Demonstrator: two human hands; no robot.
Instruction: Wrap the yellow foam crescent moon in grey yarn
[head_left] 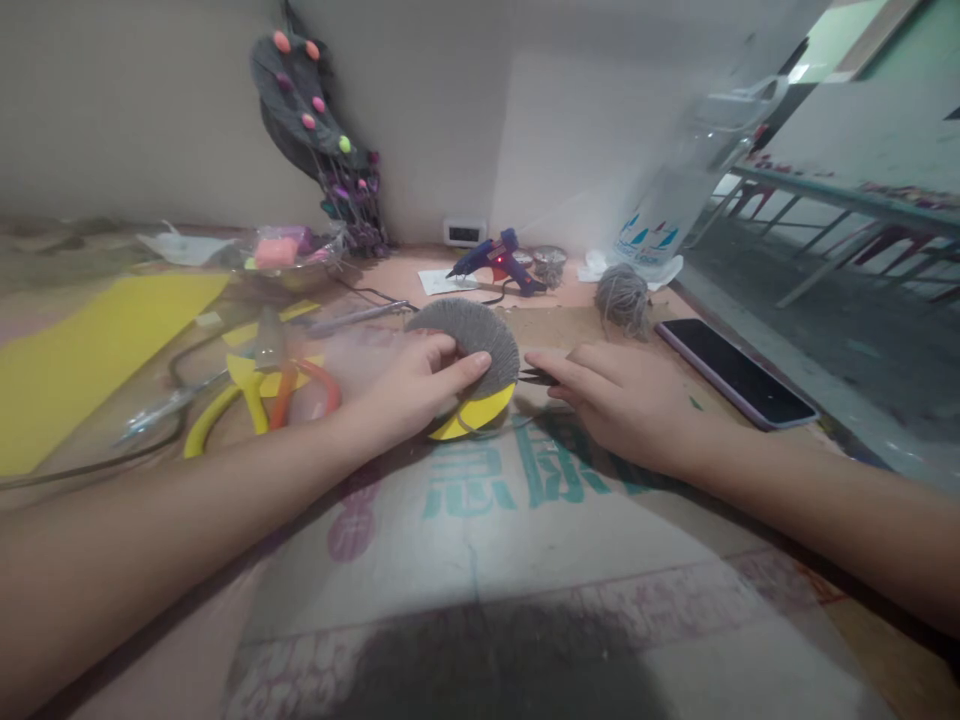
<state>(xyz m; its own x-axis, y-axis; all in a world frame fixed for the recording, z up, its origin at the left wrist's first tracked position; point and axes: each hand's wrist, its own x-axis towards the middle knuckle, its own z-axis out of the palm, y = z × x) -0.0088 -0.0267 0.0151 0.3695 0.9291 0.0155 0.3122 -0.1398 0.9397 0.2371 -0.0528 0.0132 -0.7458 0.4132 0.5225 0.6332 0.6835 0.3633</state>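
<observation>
My left hand [431, 375] grips a yellow card shape [487, 408] with a curved edge, thumb on top. Grey yarn [480, 330] is wound closely around most of it, leaving the yellow bare at the lower end. A loose yarn strand hangs below that end. Just to the right, my right hand [600, 390] is closed on a small dark pointed tool [536, 377], its tip close to the card's edge. Most of the tool is hidden by the fingers, so its kind cannot be told.
A hot glue gun [499, 262] with a red light stands behind. Pliers [259, 385] and yellow sheets [97, 360] lie left. At right are a yarn ball [622, 298], a phone [735, 372] and a clear jug [667, 190]. A decorated grey crescent [300, 100] hangs against the wall.
</observation>
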